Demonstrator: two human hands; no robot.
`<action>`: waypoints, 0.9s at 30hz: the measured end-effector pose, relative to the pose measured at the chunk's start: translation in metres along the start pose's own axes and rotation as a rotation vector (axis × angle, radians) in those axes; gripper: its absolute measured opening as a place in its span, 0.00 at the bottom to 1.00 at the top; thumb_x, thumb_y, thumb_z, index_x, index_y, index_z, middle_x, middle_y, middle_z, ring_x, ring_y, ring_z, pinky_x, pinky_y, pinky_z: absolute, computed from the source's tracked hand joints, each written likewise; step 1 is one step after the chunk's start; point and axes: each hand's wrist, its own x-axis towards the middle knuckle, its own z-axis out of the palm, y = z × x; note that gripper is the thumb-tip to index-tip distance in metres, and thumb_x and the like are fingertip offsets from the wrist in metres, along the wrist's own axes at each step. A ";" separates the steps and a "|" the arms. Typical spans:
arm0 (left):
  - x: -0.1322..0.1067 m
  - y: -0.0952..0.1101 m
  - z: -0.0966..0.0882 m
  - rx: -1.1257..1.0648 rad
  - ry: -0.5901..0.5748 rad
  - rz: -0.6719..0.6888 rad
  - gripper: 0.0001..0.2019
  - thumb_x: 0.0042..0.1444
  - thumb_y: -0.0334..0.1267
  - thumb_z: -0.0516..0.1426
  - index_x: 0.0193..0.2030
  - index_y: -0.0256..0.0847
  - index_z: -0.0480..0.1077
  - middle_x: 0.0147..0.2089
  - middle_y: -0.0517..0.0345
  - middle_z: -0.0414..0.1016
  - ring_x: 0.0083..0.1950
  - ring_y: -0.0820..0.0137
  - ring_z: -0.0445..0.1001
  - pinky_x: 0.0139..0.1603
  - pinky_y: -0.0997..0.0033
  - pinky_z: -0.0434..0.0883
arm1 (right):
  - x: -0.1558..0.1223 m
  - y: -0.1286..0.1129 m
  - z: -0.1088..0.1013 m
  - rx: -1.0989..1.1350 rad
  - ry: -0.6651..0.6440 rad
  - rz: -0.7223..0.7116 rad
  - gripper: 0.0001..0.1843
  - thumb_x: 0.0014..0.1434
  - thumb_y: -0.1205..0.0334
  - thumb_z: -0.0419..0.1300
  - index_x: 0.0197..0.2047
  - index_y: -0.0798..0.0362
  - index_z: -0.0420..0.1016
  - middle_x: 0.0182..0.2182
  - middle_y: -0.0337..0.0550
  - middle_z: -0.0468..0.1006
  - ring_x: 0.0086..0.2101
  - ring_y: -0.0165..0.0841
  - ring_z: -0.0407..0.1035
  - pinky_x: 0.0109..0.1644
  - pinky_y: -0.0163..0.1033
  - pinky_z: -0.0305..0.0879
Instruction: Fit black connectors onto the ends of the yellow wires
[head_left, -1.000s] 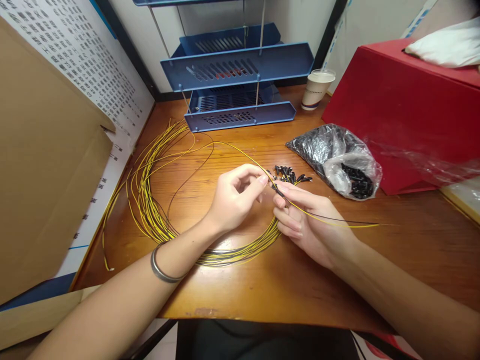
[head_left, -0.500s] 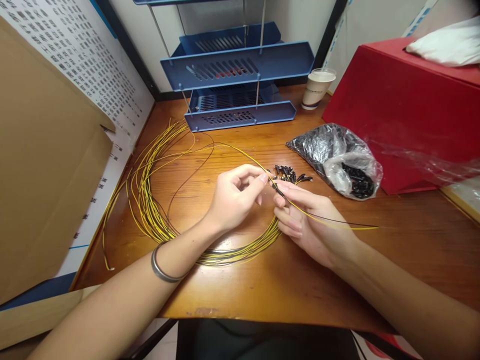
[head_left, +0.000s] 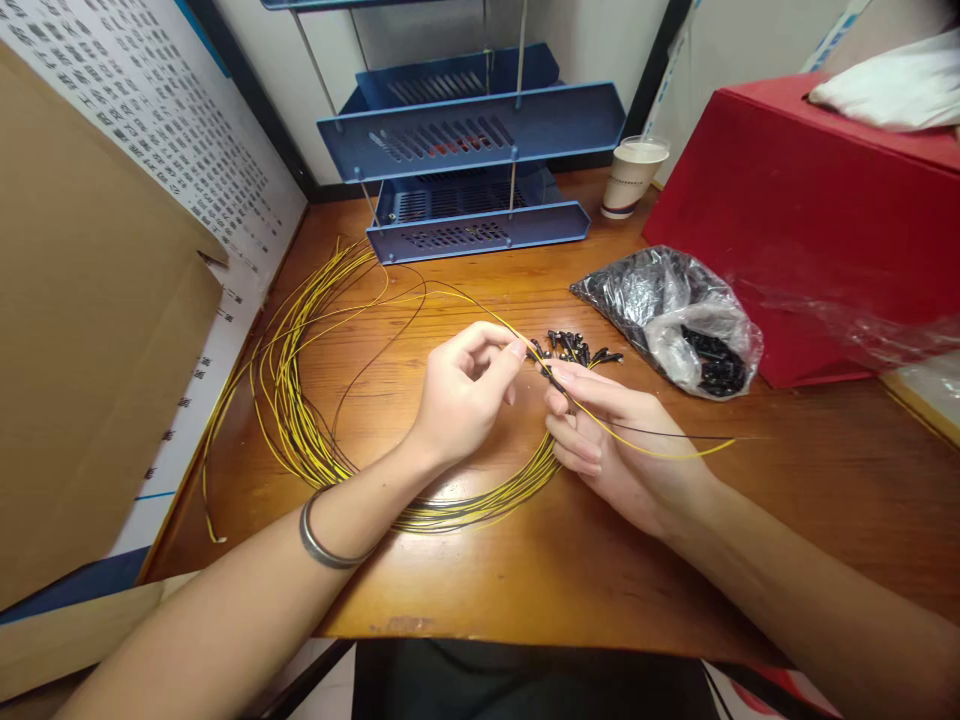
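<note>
Here, yellow and black wires (head_left: 675, 456), spanning both hands (head_left: 465, 400) (each pinching them), ends (head_left: 727, 443) rightward

- Yellow and black on the wires (head_left: 292, 415) left of the left hand (head_left: 469, 385)
- Black on the plugs (head_left: 574, 350) just beyond the right hand (head_left: 622, 430)
- Blue, with slanted slots, on the trays (head_left: 559, 118) beyond the left hand
- Solid red on the box (head_left: 810, 220) right of the right hand
- Orange-brown grain on the table (head_left: 480, 590) beneath both
</note>
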 end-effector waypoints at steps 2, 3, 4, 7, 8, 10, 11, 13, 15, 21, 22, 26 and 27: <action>0.000 0.000 0.000 -0.014 -0.019 -0.006 0.08 0.61 0.39 0.60 0.34 0.38 0.71 0.18 0.67 0.67 0.18 0.79 0.63 0.22 0.76 0.61 | 0.001 0.000 0.000 -0.003 0.008 0.001 0.06 0.63 0.67 0.61 0.32 0.55 0.71 0.25 0.33 0.70 0.14 0.19 0.54 0.16 0.26 0.49; 0.001 0.000 0.000 -0.019 -0.029 -0.011 0.07 0.61 0.39 0.59 0.34 0.38 0.71 0.19 0.66 0.68 0.18 0.79 0.63 0.22 0.76 0.61 | 0.002 0.000 0.000 -0.006 0.009 0.000 0.06 0.63 0.67 0.61 0.32 0.55 0.71 0.25 0.33 0.70 0.15 0.19 0.54 0.16 0.26 0.49; 0.001 0.000 0.000 -0.024 -0.038 -0.016 0.07 0.61 0.39 0.59 0.34 0.38 0.71 0.19 0.66 0.68 0.18 0.79 0.63 0.22 0.77 0.61 | 0.002 0.000 0.000 -0.007 0.010 -0.003 0.06 0.63 0.67 0.61 0.32 0.55 0.71 0.25 0.34 0.71 0.15 0.19 0.54 0.16 0.26 0.49; 0.001 0.000 -0.001 -0.042 -0.058 -0.027 0.07 0.61 0.37 0.59 0.33 0.38 0.71 0.19 0.66 0.68 0.19 0.79 0.64 0.22 0.77 0.62 | 0.001 0.000 -0.001 -0.006 0.009 -0.004 0.07 0.63 0.67 0.61 0.32 0.55 0.71 0.25 0.34 0.71 0.15 0.19 0.54 0.16 0.26 0.49; 0.001 0.000 0.000 -0.051 -0.064 -0.028 0.07 0.62 0.37 0.59 0.33 0.38 0.71 0.19 0.66 0.68 0.19 0.79 0.64 0.22 0.77 0.62 | 0.001 0.000 -0.001 -0.006 0.009 -0.004 0.07 0.63 0.67 0.61 0.32 0.55 0.71 0.25 0.34 0.71 0.15 0.19 0.54 0.16 0.26 0.49; 0.001 -0.001 0.000 -0.061 -0.075 -0.032 0.07 0.62 0.37 0.58 0.33 0.38 0.71 0.19 0.67 0.67 0.18 0.79 0.64 0.22 0.77 0.62 | 0.001 0.000 -0.001 -0.008 0.009 -0.001 0.06 0.62 0.67 0.61 0.32 0.55 0.72 0.25 0.34 0.71 0.15 0.19 0.54 0.16 0.26 0.50; 0.001 -0.001 0.000 -0.061 -0.078 -0.035 0.07 0.62 0.37 0.58 0.33 0.38 0.71 0.19 0.67 0.67 0.18 0.79 0.64 0.22 0.77 0.62 | 0.001 0.000 -0.001 -0.012 0.010 -0.002 0.06 0.62 0.67 0.61 0.32 0.55 0.72 0.25 0.34 0.71 0.15 0.19 0.54 0.16 0.26 0.50; 0.001 -0.001 0.000 -0.048 -0.073 -0.046 0.07 0.62 0.37 0.58 0.33 0.38 0.70 0.19 0.66 0.68 0.18 0.79 0.63 0.21 0.77 0.61 | 0.001 0.000 -0.001 -0.025 0.020 -0.010 0.06 0.62 0.67 0.62 0.32 0.55 0.72 0.25 0.34 0.71 0.15 0.19 0.54 0.16 0.26 0.51; 0.001 -0.001 0.001 -0.033 -0.059 -0.054 0.06 0.61 0.37 0.59 0.34 0.38 0.69 0.19 0.66 0.68 0.19 0.79 0.63 0.21 0.77 0.60 | 0.002 0.000 -0.001 -0.049 0.040 -0.024 0.06 0.62 0.66 0.62 0.32 0.55 0.72 0.25 0.34 0.70 0.15 0.19 0.53 0.16 0.26 0.50; 0.002 -0.001 0.000 -0.027 -0.039 -0.030 0.06 0.59 0.36 0.62 0.35 0.38 0.69 0.19 0.66 0.69 0.20 0.78 0.65 0.23 0.77 0.62 | 0.004 0.000 0.002 -0.109 0.087 -0.052 0.04 0.61 0.66 0.62 0.34 0.55 0.72 0.24 0.34 0.69 0.14 0.20 0.53 0.15 0.27 0.51; 0.002 -0.001 0.000 -0.031 -0.045 -0.027 0.06 0.59 0.36 0.62 0.35 0.37 0.70 0.20 0.66 0.69 0.21 0.78 0.66 0.24 0.77 0.62 | 0.004 0.000 0.002 -0.112 0.089 -0.056 0.04 0.61 0.66 0.62 0.34 0.55 0.71 0.24 0.34 0.69 0.14 0.20 0.53 0.15 0.27 0.51; 0.001 0.000 0.000 -0.068 -0.095 -0.016 0.04 0.59 0.34 0.61 0.36 0.37 0.72 0.22 0.64 0.71 0.23 0.77 0.69 0.26 0.76 0.65 | 0.005 0.001 0.002 -0.122 0.087 -0.062 0.04 0.62 0.65 0.62 0.36 0.55 0.71 0.25 0.34 0.69 0.14 0.20 0.53 0.15 0.27 0.51; 0.000 0.000 0.000 -0.078 -0.105 -0.010 0.04 0.60 0.35 0.60 0.36 0.37 0.73 0.23 0.64 0.72 0.23 0.77 0.69 0.26 0.76 0.66 | 0.005 0.001 0.001 -0.124 0.083 -0.063 0.03 0.62 0.65 0.61 0.36 0.55 0.71 0.25 0.34 0.69 0.14 0.20 0.52 0.14 0.27 0.51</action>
